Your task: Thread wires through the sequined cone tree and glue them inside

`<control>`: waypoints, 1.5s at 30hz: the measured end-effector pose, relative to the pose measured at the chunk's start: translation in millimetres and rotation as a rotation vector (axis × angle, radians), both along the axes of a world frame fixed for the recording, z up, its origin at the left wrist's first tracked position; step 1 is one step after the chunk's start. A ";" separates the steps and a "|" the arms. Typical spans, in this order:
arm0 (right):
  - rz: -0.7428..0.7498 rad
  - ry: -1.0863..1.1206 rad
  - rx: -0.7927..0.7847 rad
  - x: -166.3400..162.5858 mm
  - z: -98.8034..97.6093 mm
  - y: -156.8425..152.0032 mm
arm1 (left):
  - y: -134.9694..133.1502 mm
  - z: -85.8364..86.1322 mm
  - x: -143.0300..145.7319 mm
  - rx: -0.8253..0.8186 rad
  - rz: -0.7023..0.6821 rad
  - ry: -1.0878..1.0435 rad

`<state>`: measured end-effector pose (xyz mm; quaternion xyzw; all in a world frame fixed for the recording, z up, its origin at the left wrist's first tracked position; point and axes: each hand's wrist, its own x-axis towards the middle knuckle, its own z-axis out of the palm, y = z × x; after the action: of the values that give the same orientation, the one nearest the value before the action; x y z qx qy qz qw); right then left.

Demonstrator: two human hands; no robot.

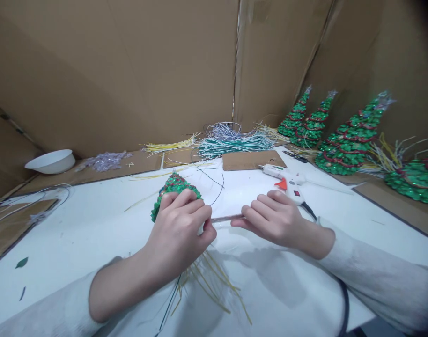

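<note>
My left hand and my right hand are both closed, thumbs and fingers pinched on a thin brownish strip. It runs straight between them above the white table; its exact material I cannot make out. Behind my left hand is a small green Christmas tree with red and coloured trim, partly hidden by the fingers. Yellow wires and a dark green wire fan out below that hand. A white glue gun with an orange trigger lies just beyond my right hand.
Decorated trees stand along the right back. Bundles of green and white wires and yellow wires lie at the back near a cardboard piece. At left are a white bowl and clear decorations.
</note>
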<state>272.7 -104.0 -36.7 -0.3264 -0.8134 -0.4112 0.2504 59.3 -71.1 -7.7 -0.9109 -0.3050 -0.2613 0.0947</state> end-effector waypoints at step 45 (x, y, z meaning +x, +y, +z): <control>-0.030 0.229 -0.130 5.1 -4.1 5.0 | -1.7 8.4 -2.4 -0.299 0.022 -0.217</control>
<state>277.8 -99.1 -40.8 -0.3989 -0.7995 -0.3214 0.3137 56.9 -72.8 0.6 -0.8778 -0.3589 -0.3089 -0.0723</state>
